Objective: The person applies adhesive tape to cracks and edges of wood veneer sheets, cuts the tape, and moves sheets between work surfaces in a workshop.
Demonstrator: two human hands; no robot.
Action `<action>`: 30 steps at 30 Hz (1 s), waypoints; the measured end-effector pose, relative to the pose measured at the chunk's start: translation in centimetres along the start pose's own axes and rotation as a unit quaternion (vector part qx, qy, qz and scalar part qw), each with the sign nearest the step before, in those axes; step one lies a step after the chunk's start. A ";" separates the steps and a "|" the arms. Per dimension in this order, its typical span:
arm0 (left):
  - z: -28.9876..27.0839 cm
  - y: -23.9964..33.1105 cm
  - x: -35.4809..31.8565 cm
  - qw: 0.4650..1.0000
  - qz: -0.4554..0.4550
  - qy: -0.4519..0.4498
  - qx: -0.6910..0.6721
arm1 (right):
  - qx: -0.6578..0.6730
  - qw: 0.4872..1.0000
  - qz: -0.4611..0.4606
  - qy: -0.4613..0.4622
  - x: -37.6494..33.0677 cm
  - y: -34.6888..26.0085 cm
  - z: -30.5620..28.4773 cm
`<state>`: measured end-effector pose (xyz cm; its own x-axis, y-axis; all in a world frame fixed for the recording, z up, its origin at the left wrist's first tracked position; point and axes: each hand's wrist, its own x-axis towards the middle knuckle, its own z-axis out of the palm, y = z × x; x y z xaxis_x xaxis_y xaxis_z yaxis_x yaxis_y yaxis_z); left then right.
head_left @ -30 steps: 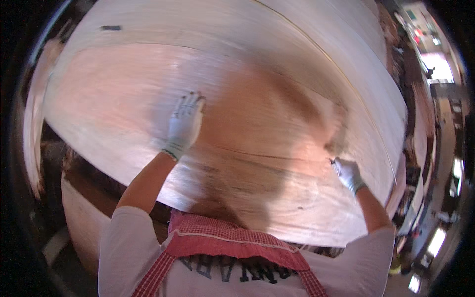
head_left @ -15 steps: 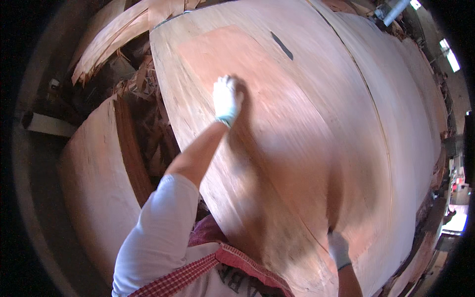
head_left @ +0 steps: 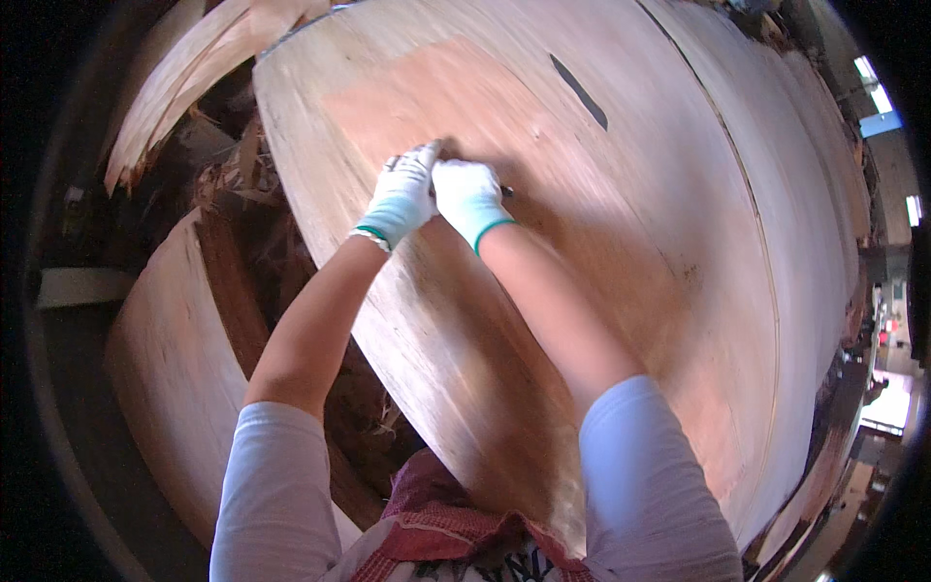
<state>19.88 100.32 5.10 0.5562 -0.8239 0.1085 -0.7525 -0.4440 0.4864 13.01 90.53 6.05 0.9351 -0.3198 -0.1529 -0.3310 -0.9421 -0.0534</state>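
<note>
A broad pale wood veneer sheet lies before me, with a reddish, straight-edged veneer piece on it. My left hand, in a white knit glove with a green cuff, rests on the reddish piece near its left side, fingers stretched forward. Right beside it is my right hand, gloved alike and closed. A small dark tip shows at its right edge; what the fingers hold is hidden. Ahead and to the right, a dark narrow slit-shaped gap shows in the pale sheet.
Left of the sheet, a stack of veneer stands beside broken wood scraps. Curved loose veneer strips lie at the far left. A long dark seam runs along the sheet on the right.
My right hand has come from the near right up beside my left hand. The left hand has shifted slightly left, and the view has moved a little.
</note>
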 end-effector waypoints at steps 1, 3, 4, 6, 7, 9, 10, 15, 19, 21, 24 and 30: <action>-0.3 0.4 -0.1 1.000 0.010 0.002 0.024 | 0.025 0.999 -0.038 0.013 0.3 0.8 0.2; -0.5 0.3 -0.4 0.996 0.014 -0.022 0.087 | 0.045 0.995 -0.082 0.016 -2.1 3.0 0.7; -0.2 -0.4 -0.8 0.994 0.016 -0.016 0.107 | 0.041 0.995 -0.090 0.012 -4.3 4.6 1.0; -0.5 -0.6 -1.3 0.993 0.005 -0.055 0.102 | 0.020 0.996 -0.051 -0.072 -10.3 8.9 0.4; -0.6 -1.1 -1.6 0.993 0.005 -0.058 0.106 | 0.037 0.996 -0.036 -0.071 -14.7 11.9 0.7; -1.2 0.5 -0.9 0.989 -0.010 -0.083 0.122 | 0.066 0.994 0.032 -0.080 -24.4 19.2 1.3; -0.9 1.2 -0.6 0.986 -0.003 -0.090 0.142 | 0.064 0.990 0.072 -0.103 -28.0 21.3 1.3; 13.3 21.9 -6.1 0.948 0.243 -0.025 0.206 | 0.046 0.994 0.073 -0.068 -33.0 24.6 2.3; 16.4 24.1 -6.9 0.968 0.225 -0.010 0.109 | 0.050 0.984 0.140 -0.094 -41.2 29.8 2.6; 16.6 28.2 -8.6 0.980 0.178 -0.012 0.084 | 0.048 0.977 0.161 -0.129 -46.6 31.8 2.5; 20.8 37.3 -13.2 0.962 0.266 -0.018 0.060 | 0.036 0.987 0.141 -0.070 -48.8 32.6 2.8; 24.4 43.0 -16.8 0.959 0.273 -0.042 0.054 | 0.018 0.943 0.322 -0.079 -67.9 37.4 6.2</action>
<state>-30.41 86.48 3.07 0.0409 -0.9674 0.2500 -0.9584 0.0327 0.2836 -63.66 77.65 8.32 0.5084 -0.8034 -0.3100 -0.8312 -0.5519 0.0673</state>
